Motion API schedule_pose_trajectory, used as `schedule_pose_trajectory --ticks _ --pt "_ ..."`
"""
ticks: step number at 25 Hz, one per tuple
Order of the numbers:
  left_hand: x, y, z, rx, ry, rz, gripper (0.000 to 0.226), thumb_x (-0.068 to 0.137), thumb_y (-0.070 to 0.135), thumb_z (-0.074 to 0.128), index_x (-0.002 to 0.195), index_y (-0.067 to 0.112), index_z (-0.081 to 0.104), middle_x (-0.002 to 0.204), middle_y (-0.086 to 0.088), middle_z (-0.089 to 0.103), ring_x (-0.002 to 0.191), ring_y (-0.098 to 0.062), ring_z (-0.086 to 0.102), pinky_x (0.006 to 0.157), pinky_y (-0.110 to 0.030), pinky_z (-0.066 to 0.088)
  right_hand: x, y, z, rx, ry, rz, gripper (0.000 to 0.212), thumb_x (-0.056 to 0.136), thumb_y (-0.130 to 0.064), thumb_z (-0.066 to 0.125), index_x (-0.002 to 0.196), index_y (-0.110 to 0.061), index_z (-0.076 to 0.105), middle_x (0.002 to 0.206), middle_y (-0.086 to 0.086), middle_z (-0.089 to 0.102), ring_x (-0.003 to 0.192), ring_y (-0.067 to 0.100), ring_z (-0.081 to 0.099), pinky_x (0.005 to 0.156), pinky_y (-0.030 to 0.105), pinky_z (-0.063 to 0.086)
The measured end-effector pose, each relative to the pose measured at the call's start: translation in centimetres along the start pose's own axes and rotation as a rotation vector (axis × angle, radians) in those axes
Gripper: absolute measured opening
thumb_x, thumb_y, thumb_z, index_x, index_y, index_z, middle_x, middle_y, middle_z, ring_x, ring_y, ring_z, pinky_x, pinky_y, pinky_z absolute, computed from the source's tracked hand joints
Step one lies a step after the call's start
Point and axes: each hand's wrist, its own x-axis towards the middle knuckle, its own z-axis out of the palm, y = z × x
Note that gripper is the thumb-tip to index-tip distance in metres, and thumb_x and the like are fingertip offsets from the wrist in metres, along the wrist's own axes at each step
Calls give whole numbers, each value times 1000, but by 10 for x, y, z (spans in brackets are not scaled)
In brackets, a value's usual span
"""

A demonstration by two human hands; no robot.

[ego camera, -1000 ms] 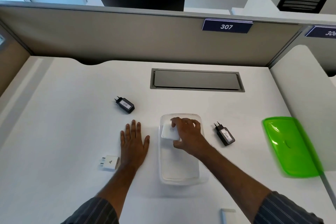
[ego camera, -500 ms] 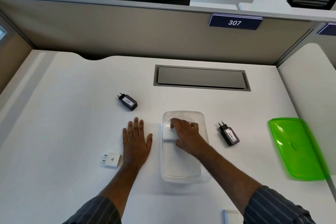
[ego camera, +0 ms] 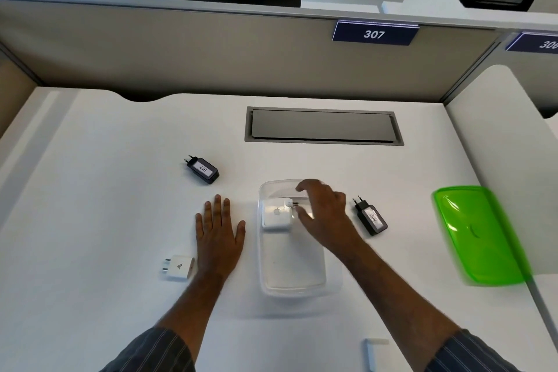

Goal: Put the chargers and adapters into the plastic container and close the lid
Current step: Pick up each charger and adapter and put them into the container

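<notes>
A clear plastic container (ego camera: 291, 278) stands in the middle of the white desk. A white square charger (ego camera: 276, 214) lies inside it at the far end. My right hand (ego camera: 324, 211) hovers over the container's right side, fingers apart, holding nothing. My left hand (ego camera: 219, 232) rests flat on the desk just left of the container. One black charger (ego camera: 203, 170) lies at the far left, another black charger (ego camera: 370, 218) right of the container. A white adapter (ego camera: 178, 267) sits beside my left wrist. The green lid (ego camera: 480, 234) lies far right.
A grey cable hatch (ego camera: 323, 125) is set into the desk behind the container. A beige partition (ego camera: 211, 51) closes the back, a white divider (ego camera: 513, 136) the right side. A small white object (ego camera: 373, 353) shows at the near edge.
My right hand lowered the white charger into the container, let it go and lifted off to the right. My left hand stayed flat on the desk.
</notes>
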Motion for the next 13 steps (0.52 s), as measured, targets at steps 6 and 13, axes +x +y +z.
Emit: schedule_pose_trajectory --ticks 6,13 --pt "1 0 -4 -30 -10 7 75 98 54 20 160 13 21 170 -11 16 158 -33 14 128 -53 13 -22 67 -22 85 205 291 31 89 -16 64 118 -23 53 115 -8 61 101 20 61 89 34 32" --pt "1 2 -12 -55 -39 16 79 95 56 16 161 13 17 171 -11 11 158 -32 9 128 -53 10 -48 107 -17 -36 33 542 47 84 -26 70 130 -25 57 131 -1 59 116 30 56 93 45 40"
